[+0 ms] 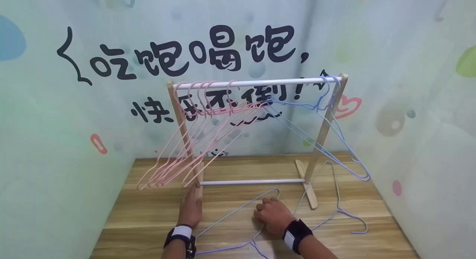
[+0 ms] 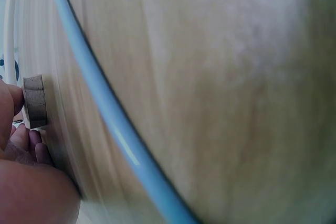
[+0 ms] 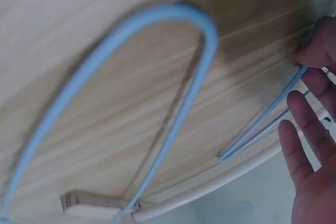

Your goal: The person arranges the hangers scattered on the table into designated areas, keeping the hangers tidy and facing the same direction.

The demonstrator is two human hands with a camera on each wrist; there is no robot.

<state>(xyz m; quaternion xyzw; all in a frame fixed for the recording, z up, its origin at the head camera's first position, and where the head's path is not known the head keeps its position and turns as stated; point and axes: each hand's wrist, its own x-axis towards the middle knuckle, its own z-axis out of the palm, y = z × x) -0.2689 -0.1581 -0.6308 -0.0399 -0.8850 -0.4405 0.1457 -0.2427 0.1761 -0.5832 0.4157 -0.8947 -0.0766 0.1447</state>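
Note:
My left hand [image 1: 191, 207] is at the left foot of a small wood-and-white garment rack [image 1: 256, 82]. In the left wrist view its thumb and fingers lie on either side of the wooden foot [image 2: 35, 100], gripping it. My right hand [image 1: 274, 214] is over a blue wire hanger [image 1: 250, 243] in front of the rack. Thumb and index finger pinch that hanger's wire in the right wrist view, while the other fingers are spread. A second blue hanger [image 1: 349, 214] lies at the right, its rounded end [image 3: 173, 11] large in the right wrist view.
Several pink hangers [image 1: 214, 111] hang bunched at the left of the top rail. Blue hangers [image 1: 297, 103] hang at its right end. The rack's right foot [image 1: 311, 199] stands beside the second loose hanger. Printed walls enclose the wooden tabletop [image 1: 126, 214].

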